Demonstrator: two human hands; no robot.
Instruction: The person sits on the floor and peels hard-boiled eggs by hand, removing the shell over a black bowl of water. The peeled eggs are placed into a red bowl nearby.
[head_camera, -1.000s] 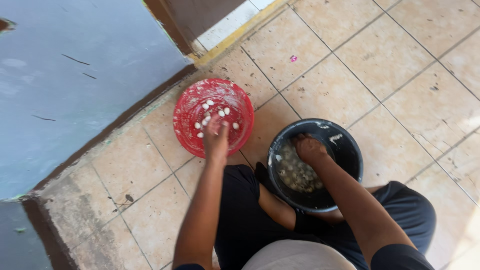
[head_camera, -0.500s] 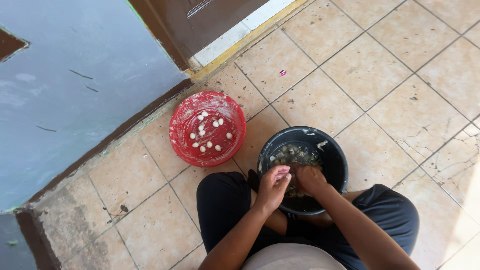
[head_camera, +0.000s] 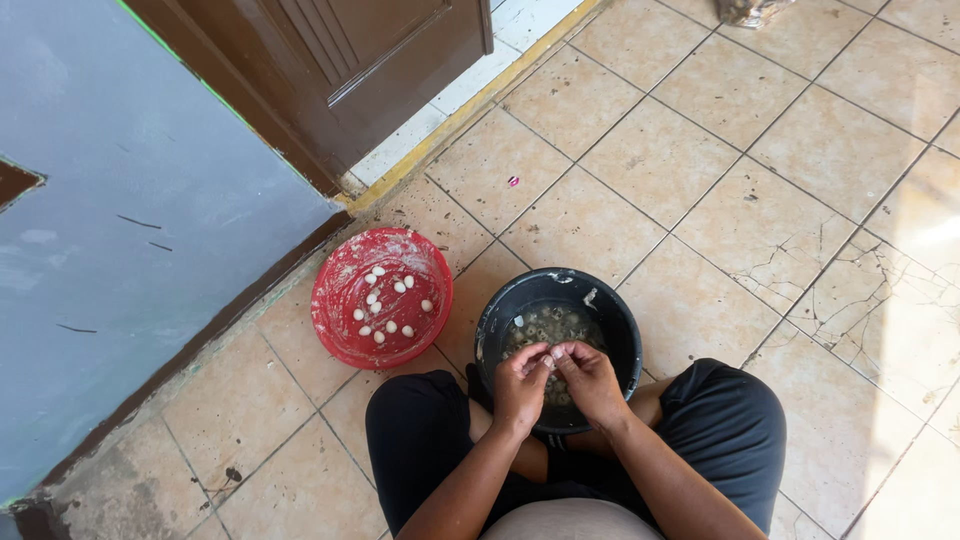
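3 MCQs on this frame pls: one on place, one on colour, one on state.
1. Where is the red bowl relative to the black bucket?
A. To its left in the picture, beside the blue wall
B. Inside it
C. To its right in the picture, by the door

2. What colour are the small pieces lying in the red bowl?
A. Green
B. White
C. Black

3. What are the two hands doing?
A. Both resting flat on the floor
B. Fingertips brought together over the bucket
C. One on the door, one in the red bowl

Answers:
1 A: the bowl sits left of the bucket, near the wall.
2 B: the pieces show pale white against the red.
3 B: the left hand and right hand meet fingertip to fingertip above the bucket's contents.
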